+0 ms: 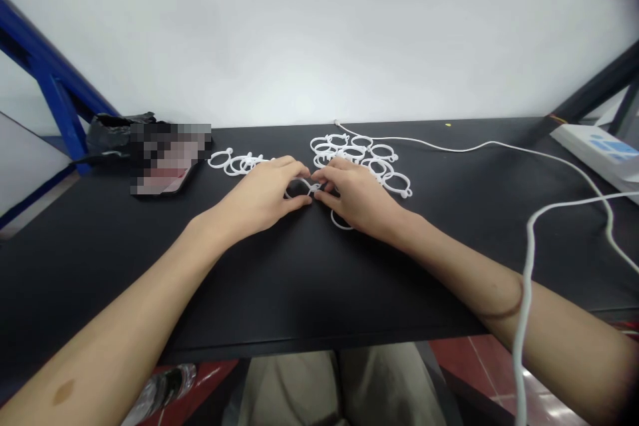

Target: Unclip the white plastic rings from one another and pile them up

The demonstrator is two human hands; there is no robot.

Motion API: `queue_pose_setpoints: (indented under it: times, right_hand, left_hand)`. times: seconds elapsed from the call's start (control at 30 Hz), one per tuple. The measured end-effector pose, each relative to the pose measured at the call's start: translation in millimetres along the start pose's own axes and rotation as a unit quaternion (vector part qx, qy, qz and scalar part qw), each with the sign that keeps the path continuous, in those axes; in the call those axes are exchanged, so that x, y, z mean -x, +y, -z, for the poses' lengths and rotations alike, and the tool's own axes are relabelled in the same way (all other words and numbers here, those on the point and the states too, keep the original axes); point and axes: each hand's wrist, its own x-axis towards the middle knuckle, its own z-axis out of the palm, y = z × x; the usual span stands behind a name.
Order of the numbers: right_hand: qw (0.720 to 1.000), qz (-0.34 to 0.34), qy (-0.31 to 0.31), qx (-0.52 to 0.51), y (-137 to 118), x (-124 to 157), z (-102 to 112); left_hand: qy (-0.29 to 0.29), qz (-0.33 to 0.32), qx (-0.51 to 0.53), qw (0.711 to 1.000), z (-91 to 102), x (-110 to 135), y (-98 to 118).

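Between my two hands is a white plastic ring (298, 181) with a small eyelet, like a curtain ring. My left hand (269, 190) curls around the ring, thumb and fingertips closed on its edge. From the other side, my right hand (352, 196) pinches the eyelet end of it. One more white ring (341, 226) shows partly from under my right hand. Behind my right hand lies a loose pile of white rings (352, 152). A smaller group of white rings (234, 163) lies beyond my left hand, partly hidden by it.
On the left lie a phone-like object (172, 163), partly pixelated, and a black plastic bag (114, 136). A white cable (464, 146) crosses the black table (309, 293); another hangs over my right forearm. A white box (604, 150) stands at the right edge.
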Motion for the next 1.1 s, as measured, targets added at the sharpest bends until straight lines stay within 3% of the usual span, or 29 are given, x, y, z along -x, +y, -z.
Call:
queue_pose_setpoints:
  times: [0.53,0.77,1.1]
  right_hand:
    - [1.0,0.019,-0.007,-0.011,0.8,-0.4,0.2]
    - [0.998,0.061,0.012,-0.016,6.7,0.6,0.5]
    - [0.999,0.042,0.009,-0.023,8.1,-1.0,1.0]
  left_hand:
    - [0.002,-0.029,0.002,1.0,-4.8,0.6,-0.2]
    - [0.0,-0.043,0.013,0.999,-3.2,1.4,-2.2]
    - [-0.005,0.006,-0.007,1.0,-0.7,2.7,-5.1]
